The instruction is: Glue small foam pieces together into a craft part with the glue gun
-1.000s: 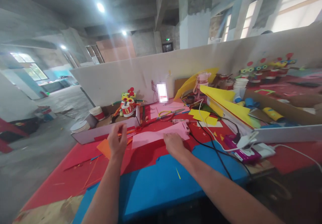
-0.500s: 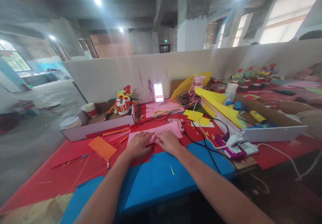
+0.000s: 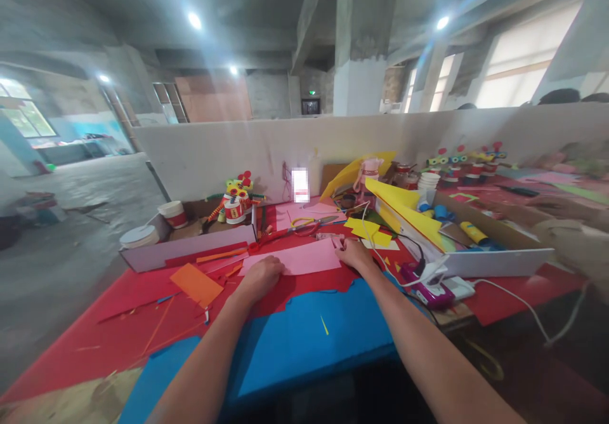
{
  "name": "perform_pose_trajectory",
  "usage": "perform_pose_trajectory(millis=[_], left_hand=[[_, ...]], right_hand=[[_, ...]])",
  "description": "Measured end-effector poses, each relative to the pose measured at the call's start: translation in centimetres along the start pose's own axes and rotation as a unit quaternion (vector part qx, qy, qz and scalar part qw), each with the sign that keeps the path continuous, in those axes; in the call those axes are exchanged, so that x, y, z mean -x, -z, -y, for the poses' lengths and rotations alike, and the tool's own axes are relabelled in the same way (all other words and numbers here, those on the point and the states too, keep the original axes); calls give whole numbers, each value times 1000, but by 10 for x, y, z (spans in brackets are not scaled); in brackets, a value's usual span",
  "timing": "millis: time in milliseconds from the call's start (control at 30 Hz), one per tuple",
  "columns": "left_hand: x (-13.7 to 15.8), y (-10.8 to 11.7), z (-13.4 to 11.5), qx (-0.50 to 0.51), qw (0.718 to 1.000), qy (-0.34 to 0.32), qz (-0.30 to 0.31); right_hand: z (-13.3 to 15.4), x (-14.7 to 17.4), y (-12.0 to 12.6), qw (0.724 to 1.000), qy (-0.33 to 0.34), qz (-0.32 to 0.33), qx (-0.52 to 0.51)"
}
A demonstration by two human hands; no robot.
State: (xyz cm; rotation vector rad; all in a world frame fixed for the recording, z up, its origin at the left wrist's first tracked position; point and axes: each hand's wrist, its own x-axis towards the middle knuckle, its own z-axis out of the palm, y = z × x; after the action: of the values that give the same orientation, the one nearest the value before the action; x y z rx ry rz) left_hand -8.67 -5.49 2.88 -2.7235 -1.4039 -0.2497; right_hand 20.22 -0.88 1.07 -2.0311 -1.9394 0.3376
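Observation:
A folded strip of pink paper (image 3: 311, 258) lies across the red sheet in front of me. My left hand (image 3: 263, 278) rests on its left end, fingers stretched flat on the paper. At the other end, my right hand (image 3: 353, 254) has its fingers curled round the handle of a pale pink glue gun (image 3: 328, 237), which lies just behind the strip. Part of the handle is hidden by the fingers. Scissors (image 3: 311, 223) with red and yellow handles lie beyond the paper. Blue sheet material (image 3: 314, 329) covers the table edge under my forearms.
An orange paper piece (image 3: 196, 284) and scraps lie at left, before a low box (image 3: 190, 247) with a paper-cup figure (image 3: 235, 202). Yellow paper pieces (image 3: 371, 230), cables, a purple power strip (image 3: 431, 287) and a white-sided box (image 3: 499, 263) stand at right. A white partition (image 3: 214, 151) runs behind.
My right hand has moved right, from the middle of the pink paper to the glue gun's handle, and closed on it. My left hand stays at the paper's left end. The view has tilted up slightly.

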Motion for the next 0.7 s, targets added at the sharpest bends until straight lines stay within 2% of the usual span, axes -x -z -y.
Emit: perform_pose_trajectory(millis=[133,300,433,500,567,600,667,700], left_hand=[[6,8,-4,15,999,-14,29],[7,10,-11,92,993,-62,28],[7,14,-18,120,989,-76,33],[7,15,-20,115,989,-89,37],[6,15,-20,107,988,-108,36],[5,14,-20,104,987,-114,33],[3,10,-19,100,989,-109,19],[2,6,-19,98,990,-100,9]], right_hand=[[8,-6,1,999,4,-27,36],[8,-20,0,994,-39,-62,77],[1,-27,0,995,-41,-51,75],[1,-22,2,995,-33,-79,55],[5,-11,4,990,3,-136,20],[8,-4,4,986,47,-159,-7],[17,12,0,967,197,-143,-81],[22,20,-4,947,285,-98,-112]])
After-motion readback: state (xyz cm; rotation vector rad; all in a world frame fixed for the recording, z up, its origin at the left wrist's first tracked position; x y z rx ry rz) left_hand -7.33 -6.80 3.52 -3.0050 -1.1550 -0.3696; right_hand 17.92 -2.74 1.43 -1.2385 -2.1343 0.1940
